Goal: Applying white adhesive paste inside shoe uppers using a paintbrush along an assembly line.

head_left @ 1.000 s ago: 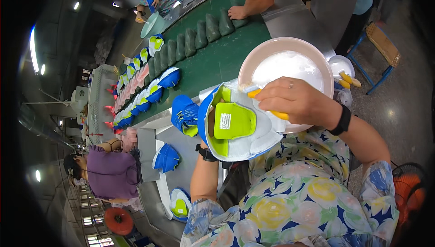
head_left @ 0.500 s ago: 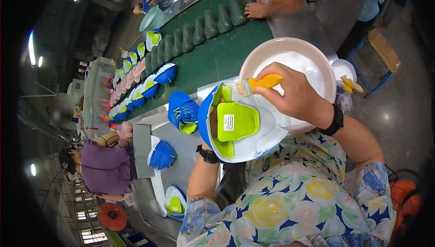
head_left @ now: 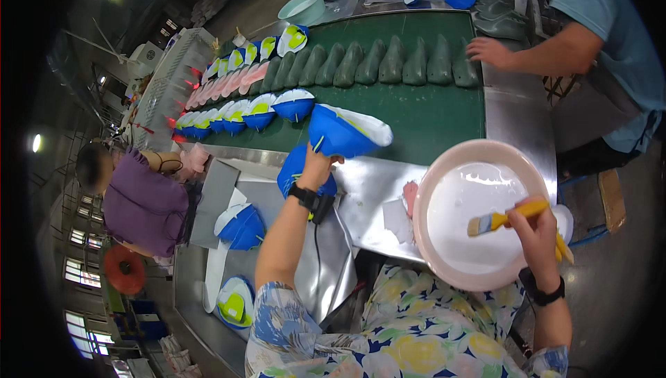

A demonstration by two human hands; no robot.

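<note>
My left hand (head_left: 316, 164) grips a blue and white shoe sole (head_left: 347, 131) and holds it out at the near edge of the green conveyor belt (head_left: 430, 111). A black watch sits on that wrist. My right hand (head_left: 538, 229) holds a yellow-handled brush (head_left: 501, 220) with its bristles over a pink bowl (head_left: 479, 218) of white glue on the metal bench (head_left: 374, 190). Another blue sole (head_left: 291, 170) lies on the bench just under my left hand.
Rows of blue and white soles (head_left: 236, 111) and dark green shoe forms (head_left: 388, 62) ride the belt. Another person's hand (head_left: 489, 52) rests by the forms at the right. A person in purple (head_left: 142, 201) sits at my left. More soles (head_left: 239, 225) lie on the bench.
My left hand has carried the sole from in front of my chest out to the belt's edge, its green inside now turned away. My right hand moved the brush off the sole to the glue bowl.
</note>
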